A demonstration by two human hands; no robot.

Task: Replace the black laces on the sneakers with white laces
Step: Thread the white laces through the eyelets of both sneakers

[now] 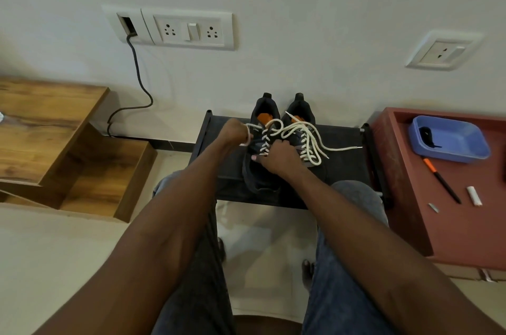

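Note:
Two dark sneakers with orange insoles stand side by side on a black rack [342,140] against the wall. The left sneaker [258,170] and the right sneaker [301,118] both carry white laces [310,137] through their eyelets. Loose white lace ends trail to the right over the rack. My left hand [232,133] grips a white lace end wrapped round its fingers, beside the left sneaker. My right hand [278,155] rests curled on the left sneaker's tongue and lacing. Black laces [427,135] lie in a blue tray.
The blue tray [451,140] sits on a reddish-brown table [451,230] at right, with an orange-and-black pen [442,181] and a small white tube [474,196]. A wooden shelf unit [68,148] stands left. A black cable [137,80] hangs from the wall sockets.

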